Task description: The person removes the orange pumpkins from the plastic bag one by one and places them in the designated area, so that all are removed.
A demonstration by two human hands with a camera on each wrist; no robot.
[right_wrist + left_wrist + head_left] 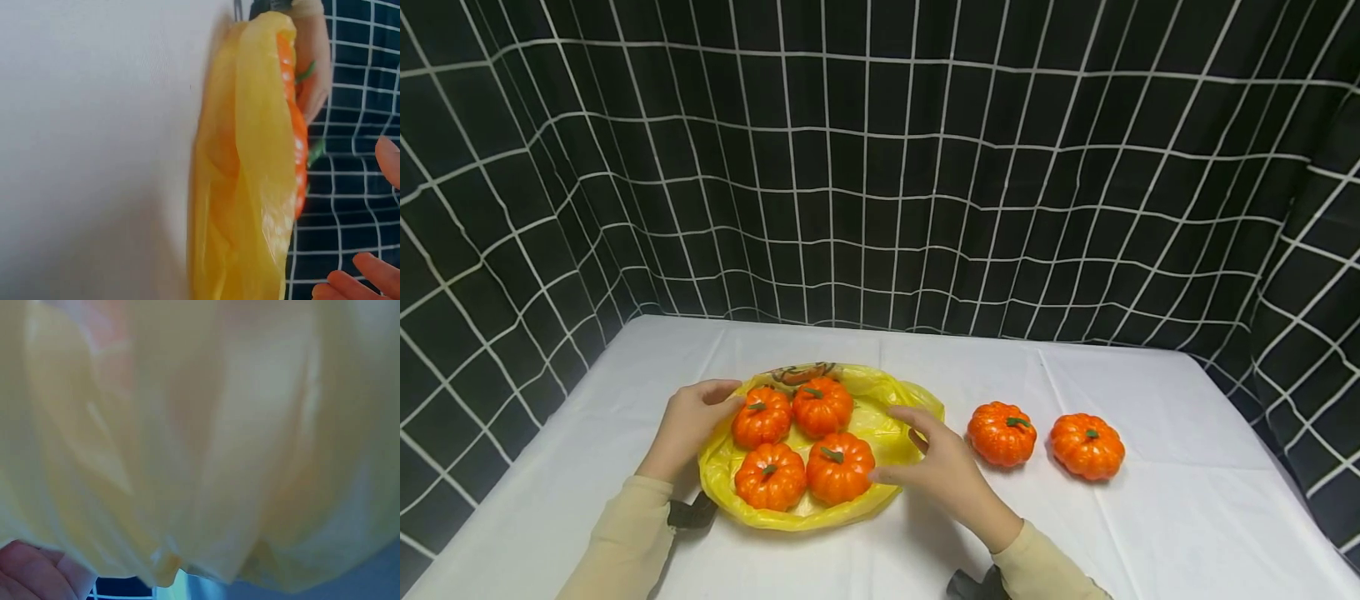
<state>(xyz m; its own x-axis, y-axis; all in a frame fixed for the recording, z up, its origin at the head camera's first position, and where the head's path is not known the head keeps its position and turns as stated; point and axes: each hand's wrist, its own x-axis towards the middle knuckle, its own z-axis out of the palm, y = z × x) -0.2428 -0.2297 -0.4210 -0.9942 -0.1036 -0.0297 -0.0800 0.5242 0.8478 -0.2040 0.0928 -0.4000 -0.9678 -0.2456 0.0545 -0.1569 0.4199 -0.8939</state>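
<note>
Four orange mini pumpkins (771,477) are sitting in a yellow plastic bag (760,520) between my two grips.
My right grip (946,462) is hovering at the bag's right side, thumb and fingers spread apart, the thumb pointing close to the front-right pumpkin (841,467). My left grip (692,415) is resting at the left rim, beside the back-left pumpkin (762,418); I cannot tell whether it is pinching plastic. Two loose pumpkins (1002,434) are lying right of the bag on the worktop (1187,500).
</note>
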